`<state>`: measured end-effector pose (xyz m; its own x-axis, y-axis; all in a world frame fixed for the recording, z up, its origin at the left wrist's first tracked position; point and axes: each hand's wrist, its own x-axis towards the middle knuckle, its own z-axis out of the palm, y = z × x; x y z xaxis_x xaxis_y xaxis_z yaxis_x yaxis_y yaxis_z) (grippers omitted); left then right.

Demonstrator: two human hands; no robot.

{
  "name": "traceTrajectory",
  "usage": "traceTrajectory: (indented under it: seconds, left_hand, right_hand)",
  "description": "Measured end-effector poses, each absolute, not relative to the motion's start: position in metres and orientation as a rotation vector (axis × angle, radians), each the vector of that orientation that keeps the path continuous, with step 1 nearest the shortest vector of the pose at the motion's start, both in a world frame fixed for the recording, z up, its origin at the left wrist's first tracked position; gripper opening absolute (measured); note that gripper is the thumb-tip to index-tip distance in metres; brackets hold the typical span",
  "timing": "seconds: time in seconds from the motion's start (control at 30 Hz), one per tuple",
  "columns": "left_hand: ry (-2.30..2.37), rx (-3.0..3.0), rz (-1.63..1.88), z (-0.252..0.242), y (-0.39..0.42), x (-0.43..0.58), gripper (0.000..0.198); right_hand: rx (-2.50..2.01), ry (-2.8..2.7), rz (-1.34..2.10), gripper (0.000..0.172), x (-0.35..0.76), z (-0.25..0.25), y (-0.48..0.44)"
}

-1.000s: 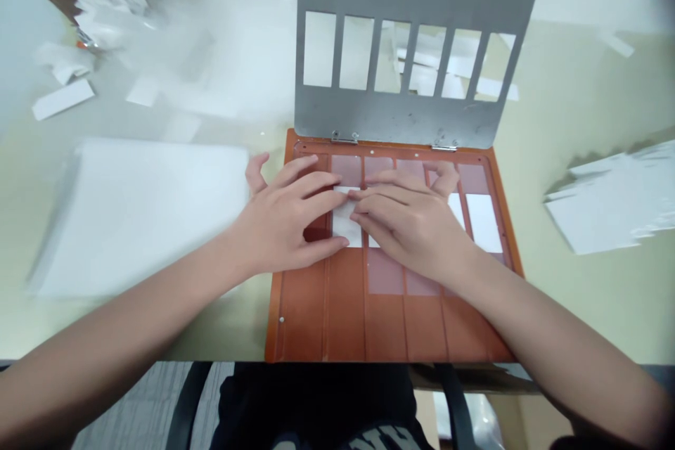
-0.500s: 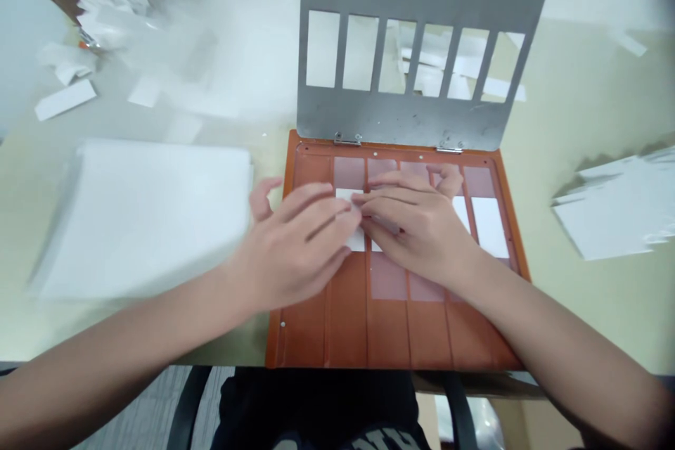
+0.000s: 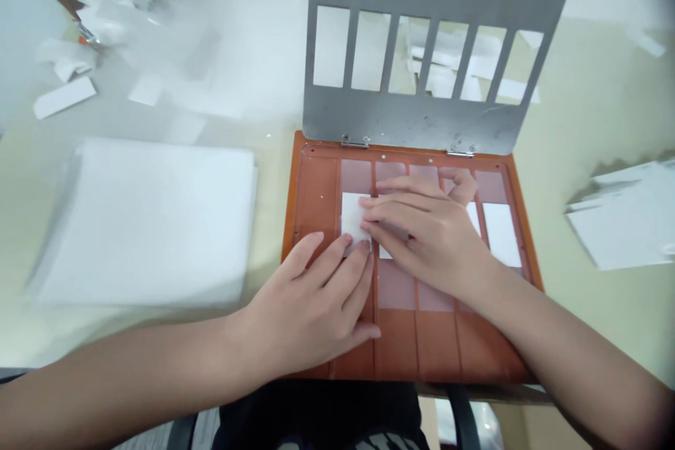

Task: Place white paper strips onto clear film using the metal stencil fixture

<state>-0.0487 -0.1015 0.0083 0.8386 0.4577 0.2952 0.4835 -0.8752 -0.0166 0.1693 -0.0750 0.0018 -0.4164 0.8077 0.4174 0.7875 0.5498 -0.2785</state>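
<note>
An orange tray (image 3: 316,190) with several long slots lies at the table's front edge. Its grey metal lid (image 3: 422,119), cut with several rectangular windows, stands open behind it. White cards lie in the slots; one white card (image 3: 352,219) sits in the second slot from the left, another white card (image 3: 502,233) at the far right. My left hand (image 3: 316,309) lies flat on the tray's lower left, fingers stretched, fingertips at the lower edge of the left card. My right hand (image 3: 427,232) lies flat across the middle slots, fingertips touching that same card's right edge.
A thick stack of white sheets (image 3: 148,218) lies left of the tray. A fanned pile of white cards (image 3: 622,218) lies at the right. Loose paper strips (image 3: 63,95) and cardboard boxes are scattered at the back left. A dark chair shows below the table edge.
My left hand has slid back toward me, off the card, and now rests lower on the tray. The left card is more exposed. My right hand has stayed over the middle slots.
</note>
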Motion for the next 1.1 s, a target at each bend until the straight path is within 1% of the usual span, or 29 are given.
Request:
traceTrajectory:
  seconds: [0.17,0.27,0.5,1.1]
  left_hand:
    - [-0.772,-2.927,-0.467,0.0045,-0.1046,-0.0482,0.053]
    - [-0.785,-2.929,-0.481,0.0037,-0.1043,-0.0476,0.052]
    - [-0.819,-2.922,-0.461,0.0053,-0.1051,-0.0485,0.049]
    - [-0.837,-2.891,-0.415,0.0072,-0.1072,-0.0478,0.048]
  right_hand:
    - [-1.308,-2.293,0.05,0.004,0.1696,0.0016,-0.0754]
    - [-1.335,-2.296,0.044,0.009,0.1702,0.0015,-0.0754]
    - [-1.341,-2.298,0.048,0.006,0.171,0.0025,-0.0749]
    - [-1.388,-2.326,0.075,0.008,0.1715,0.004,-0.0743]
